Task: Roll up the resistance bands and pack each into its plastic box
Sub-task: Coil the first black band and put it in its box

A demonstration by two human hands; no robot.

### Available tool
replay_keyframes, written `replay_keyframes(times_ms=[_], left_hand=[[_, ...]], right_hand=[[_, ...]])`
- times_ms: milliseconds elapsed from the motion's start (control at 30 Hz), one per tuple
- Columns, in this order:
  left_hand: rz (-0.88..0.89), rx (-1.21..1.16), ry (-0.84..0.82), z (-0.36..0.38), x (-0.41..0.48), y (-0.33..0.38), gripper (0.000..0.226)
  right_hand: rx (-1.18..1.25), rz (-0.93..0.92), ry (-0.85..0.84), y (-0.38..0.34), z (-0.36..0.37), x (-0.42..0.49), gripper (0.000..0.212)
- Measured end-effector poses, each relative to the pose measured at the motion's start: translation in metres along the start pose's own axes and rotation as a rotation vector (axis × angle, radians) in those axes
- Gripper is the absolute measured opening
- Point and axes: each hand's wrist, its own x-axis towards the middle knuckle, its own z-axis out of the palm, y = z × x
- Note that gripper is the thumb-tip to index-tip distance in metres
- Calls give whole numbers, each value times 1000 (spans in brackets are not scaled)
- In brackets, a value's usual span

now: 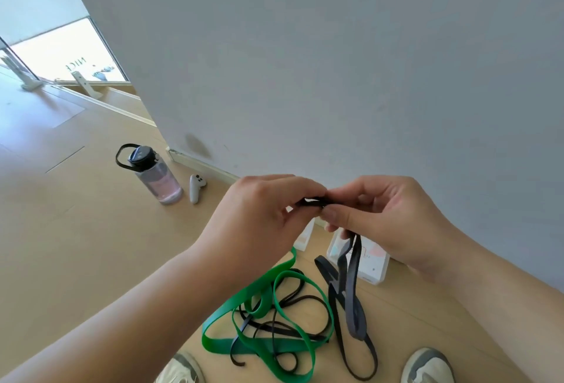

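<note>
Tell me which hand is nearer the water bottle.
Left. The left hand is to the right of the water bottle; the right hand is farther right still. Both pinch the dark band.

A plain pale grey wall (335, 62) fills most of the view, with a smudged dark mark low down near its corner and a narrow light baseboard (201, 166) running along its foot. The floor (76, 230) is smooth light tan wood-look boarding with thin seams. A clear water bottle (155, 178) with a black cap and loop handle stands on it just beside a white handheld controller (197, 188). At the upper left, bright daylight comes through a glass panel (61, 56) bearing faint reversed lettering, held at its base by pale brackets (88, 85).
</note>
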Motion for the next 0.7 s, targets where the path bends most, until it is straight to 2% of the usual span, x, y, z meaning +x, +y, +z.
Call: replay_keyframes(times_ms=[100, 167, 300, 433, 600, 700], left_hand=[[-177, -113, 49, 13, -7, 0, 30], [-247, -178, 27, 16, -10, -2, 29], [-199, -142, -40, 12, -9, -10, 31], [-69, -61, -84, 11, -6, -18, 29], [-32, -87, -119, 9, -6, -26, 27], [-20, -80, -85, 10, -4, -29, 19]], right_hand=[[-95, 10, 43, 2, 0, 1, 11], [-147, 12, 79, 2, -3, 2, 11], [-254, 8, 63, 5, -4, 5, 11], [-327, 1, 11, 6, 4, 4, 11], [-367, -19, -3, 8, 15, 5, 14], [-394, -21, -5, 8, 22, 6, 14]])
